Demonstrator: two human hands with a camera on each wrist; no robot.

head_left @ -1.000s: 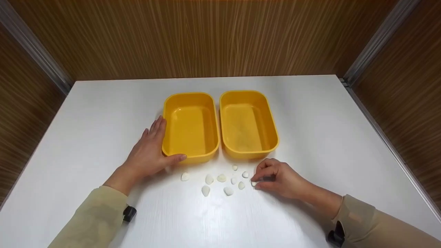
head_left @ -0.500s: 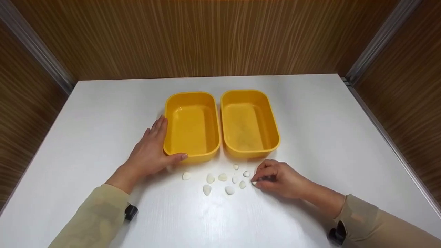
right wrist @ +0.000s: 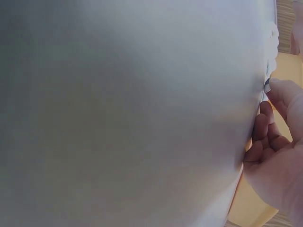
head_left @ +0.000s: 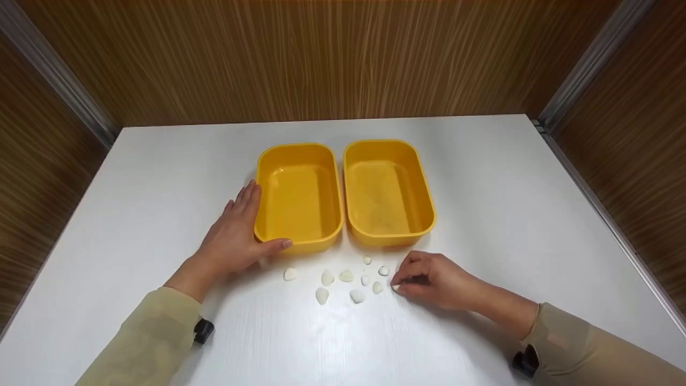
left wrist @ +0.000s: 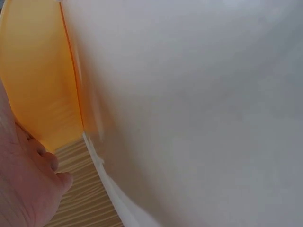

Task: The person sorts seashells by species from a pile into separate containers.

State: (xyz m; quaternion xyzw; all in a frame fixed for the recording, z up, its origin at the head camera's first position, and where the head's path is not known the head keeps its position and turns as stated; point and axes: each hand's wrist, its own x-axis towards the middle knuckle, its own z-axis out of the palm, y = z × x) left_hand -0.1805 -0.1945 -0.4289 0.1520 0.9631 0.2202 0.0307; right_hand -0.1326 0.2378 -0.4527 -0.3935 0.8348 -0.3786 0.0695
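Two yellow plastic containers stand side by side: the left container [head_left: 300, 201] and the right container [head_left: 378, 198]. Against the left container's outer side lie the straight fingers of my left hand [head_left: 233, 238], its thumb on the front rim. Just in front of the right container, my right hand [head_left: 442, 281] pinches a small white seashell [head_left: 395, 287] between thumb and fingertips, low at the tabletop. The fingers mostly cover that shell. Several more white seashells [head_left: 346, 275] are scattered on the table to its left. The right wrist view shows the right hand [right wrist: 279, 142] at its edge.
The white table [head_left: 300, 348] runs back to a wood-grain panel [head_left: 321, 59]. Similar panels with metal edge strips close off the left and right sides. Dark wrist devices sit at both sleeve cuffs.
The pinched seashell and the right hand shift only very slightly. The left hand stays on the left container; the whole view moved a little early on.
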